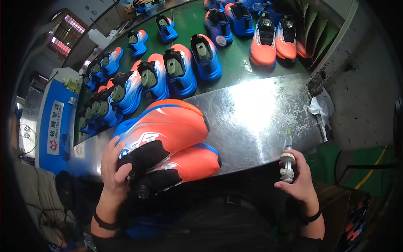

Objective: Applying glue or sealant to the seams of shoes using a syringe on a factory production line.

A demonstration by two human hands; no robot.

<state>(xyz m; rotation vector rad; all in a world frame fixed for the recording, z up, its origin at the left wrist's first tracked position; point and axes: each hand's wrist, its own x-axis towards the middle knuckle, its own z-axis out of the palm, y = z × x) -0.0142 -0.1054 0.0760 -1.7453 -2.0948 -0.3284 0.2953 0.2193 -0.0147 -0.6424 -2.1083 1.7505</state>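
At the near edge of the metal tabletop, my left hand (114, 166) grips an orange and blue sneaker (178, 126), its fingers along the side and the thumb by the black tongue. A second, matching sneaker (195, 163) lies against it on the near side; whether my fingers also hold that one I cannot tell. Both toes point right. Off to the right, my right hand (300, 176) is closed round a syringe (287, 158) with a white flange and plunger. Its yellowish tip (288, 132) points away from me, apart from the sneakers.
Several matching shoes (180, 69) stand in rows on the green surface (239, 75) beyond the metal sheet (239, 122). A finished-looking pair (263, 52) stands at the back right. Crumpled white tissue (322, 105) hangs at the sheet's right edge. A blue machine (56, 122) stands left.
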